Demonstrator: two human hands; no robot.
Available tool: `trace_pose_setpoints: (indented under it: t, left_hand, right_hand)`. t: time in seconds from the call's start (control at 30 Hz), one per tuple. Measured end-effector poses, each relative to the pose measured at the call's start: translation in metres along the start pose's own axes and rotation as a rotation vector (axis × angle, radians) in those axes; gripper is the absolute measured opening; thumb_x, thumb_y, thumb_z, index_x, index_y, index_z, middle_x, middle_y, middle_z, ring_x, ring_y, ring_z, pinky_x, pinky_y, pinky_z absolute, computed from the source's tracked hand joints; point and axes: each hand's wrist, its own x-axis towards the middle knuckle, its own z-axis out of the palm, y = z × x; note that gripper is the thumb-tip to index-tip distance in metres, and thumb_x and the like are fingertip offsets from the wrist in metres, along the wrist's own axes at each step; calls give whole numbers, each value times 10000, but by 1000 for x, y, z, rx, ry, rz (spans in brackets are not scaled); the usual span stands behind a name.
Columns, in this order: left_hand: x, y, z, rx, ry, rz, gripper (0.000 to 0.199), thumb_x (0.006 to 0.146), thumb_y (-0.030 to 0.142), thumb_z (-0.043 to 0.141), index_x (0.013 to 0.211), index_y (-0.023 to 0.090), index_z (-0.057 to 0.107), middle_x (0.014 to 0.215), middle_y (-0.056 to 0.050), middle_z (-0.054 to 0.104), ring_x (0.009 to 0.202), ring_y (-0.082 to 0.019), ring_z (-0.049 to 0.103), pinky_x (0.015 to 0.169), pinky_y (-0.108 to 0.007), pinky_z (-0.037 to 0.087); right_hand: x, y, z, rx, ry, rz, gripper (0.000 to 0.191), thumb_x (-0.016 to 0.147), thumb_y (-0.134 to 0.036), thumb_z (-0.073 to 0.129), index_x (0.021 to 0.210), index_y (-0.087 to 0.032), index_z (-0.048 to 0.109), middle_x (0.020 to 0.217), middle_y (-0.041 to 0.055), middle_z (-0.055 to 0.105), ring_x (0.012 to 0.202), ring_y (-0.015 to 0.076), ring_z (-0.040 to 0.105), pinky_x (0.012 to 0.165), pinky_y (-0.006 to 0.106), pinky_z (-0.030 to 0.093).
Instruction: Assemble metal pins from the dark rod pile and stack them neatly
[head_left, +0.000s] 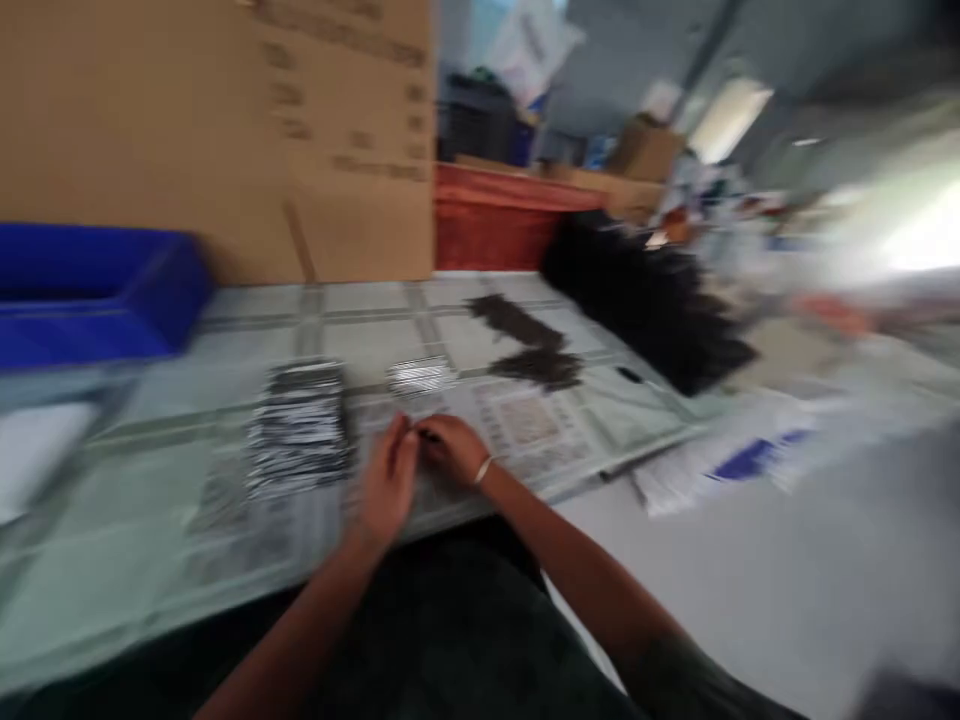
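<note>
My left hand (390, 482) and my right hand (456, 446) meet over the newspaper-covered table edge, fingertips pinched close together. Between them shows a small dark piece, mostly covered by the fingers and too blurred to name. Just beyond the fingertips lies a small bunch of thin silvery pieces (418, 375). Left of my hands is a larger stack of silver-and-dark strips (300, 430). Farther off to the right sit two heaps of small dark brown pieces, one behind (517, 322) and one in front (537, 368).
A blue bin (97, 295) stands at the left, above a white sheet (37, 455). A large cardboard box (315, 140) rises behind the table (142, 500). At the right are a black bundle (645, 295), a red crate (491, 218) and a white plastic bag (697, 465).
</note>
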Motion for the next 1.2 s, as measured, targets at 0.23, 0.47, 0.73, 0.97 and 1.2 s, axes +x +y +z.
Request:
trace_pose_setpoints:
  t: [0.23,0.47,0.73,0.97,1.2]
  left_hand:
    - [26,-19,-108,127,430,43,708,946,627,358,1501,190,318,1608,-83,219,1502,-208,120,1252,-393,84]
    - [45,-53,-160,3,475,-195,741,961,637,256,1498,127,303,1590,-122,260,1483,-201,203,1243,-367,137]
    - [35,-53,-144,-93,472,-247,719,960,631,272,1513,170,274,1598,-89,247,1481,-179,208,1241,-364,153]
    - [32,-44,-139,20,394,-214,798,939,630,341,1523,99,224,1605,-132,191,1498,-203,127,1245,-371,103]
    - [32,-42,-132,-18,418,-208,738,972,562,314,1536,105,181,1616,-107,163,1499,-172,122,1240,-329,119]
  right_hand:
    - [60,-39,45,94,107,-183,95,922,-203,596,955,-194,685,919,49,686,887,165,628,839,292,480]
    - [120,-91,90,-174,1,-181,197,962,-354,557,1010,-248,715,1012,36,695,976,208,595,930,374,403]
    - [85,-84,111,-414,-61,-247,547,972,-404,491,1479,-216,406,1548,94,370,1414,260,302,1195,491,117]
    - [79,-77,116,-504,-131,-247,562,995,-328,373,1535,-201,286,1610,83,229,1487,247,191,1203,532,76]
    - [49,-70,140,-527,-38,-299,810,944,-332,414,1564,-158,-78,1617,155,166,1486,299,187,1190,555,130]
